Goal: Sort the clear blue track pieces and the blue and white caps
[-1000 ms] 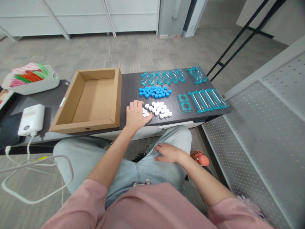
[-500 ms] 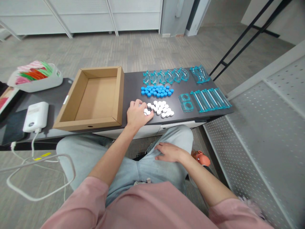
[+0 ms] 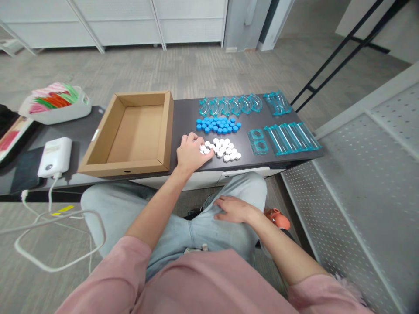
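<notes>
White pieces [image 3: 220, 152] lie clustered on the tabletop [image 3: 183, 115]; I cannot tell whether my left hand [image 3: 190, 153], grip curled, holds any. Teal arcs [image 3: 235, 105] look lined up, these unaligned; right hand [image 3: 234, 209] relaxed.

I see the left hand [image 3: 190, 152] arched mid-frame, fingers curved; the right hand [image 3: 233, 209] lies slack, palm down, right of centre below.

The left hand [image 3: 191, 152] partly hides the white pieces [image 3: 225, 149], the left edge cuts the cable [image 3: 54, 269], and print on the charger [image 3: 55, 157] is illegible.
</notes>
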Tool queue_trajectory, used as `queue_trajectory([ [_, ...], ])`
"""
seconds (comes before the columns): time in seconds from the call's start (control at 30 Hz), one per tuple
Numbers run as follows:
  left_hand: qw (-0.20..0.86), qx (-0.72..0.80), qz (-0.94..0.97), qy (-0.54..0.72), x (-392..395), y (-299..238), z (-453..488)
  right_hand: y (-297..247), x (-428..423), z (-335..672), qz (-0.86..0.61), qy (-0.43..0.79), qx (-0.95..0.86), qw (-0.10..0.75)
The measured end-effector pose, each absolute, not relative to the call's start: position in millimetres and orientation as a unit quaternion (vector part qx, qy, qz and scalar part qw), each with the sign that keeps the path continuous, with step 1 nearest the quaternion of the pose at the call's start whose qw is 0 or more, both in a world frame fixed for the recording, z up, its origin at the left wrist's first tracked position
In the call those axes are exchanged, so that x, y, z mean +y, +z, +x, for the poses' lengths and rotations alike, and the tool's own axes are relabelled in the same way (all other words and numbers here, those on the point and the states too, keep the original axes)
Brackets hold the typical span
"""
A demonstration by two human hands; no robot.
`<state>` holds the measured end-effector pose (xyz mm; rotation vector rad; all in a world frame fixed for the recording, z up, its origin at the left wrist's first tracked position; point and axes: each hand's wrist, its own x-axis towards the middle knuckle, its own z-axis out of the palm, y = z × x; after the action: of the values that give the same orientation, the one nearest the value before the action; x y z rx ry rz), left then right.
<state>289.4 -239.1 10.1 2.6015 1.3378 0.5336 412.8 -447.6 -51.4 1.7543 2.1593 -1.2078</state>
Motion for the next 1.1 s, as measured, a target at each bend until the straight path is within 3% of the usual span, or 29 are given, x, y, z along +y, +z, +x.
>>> queue_trajectory([
  [0.73, 0.105, 0.45, 0.857, 0.23, -234.1, 23.6, 299.6, -61.9, -448.9, 413.4, 0.576, -0.408, 0.707, 0.043],
  [1.1, 0.074, 0.403, 0.87, 0.275, -235.3, 83.2, 284.9, -65.2, -452.1, 416.2, 0.575, -0.414, 0.705, 0.03],
])
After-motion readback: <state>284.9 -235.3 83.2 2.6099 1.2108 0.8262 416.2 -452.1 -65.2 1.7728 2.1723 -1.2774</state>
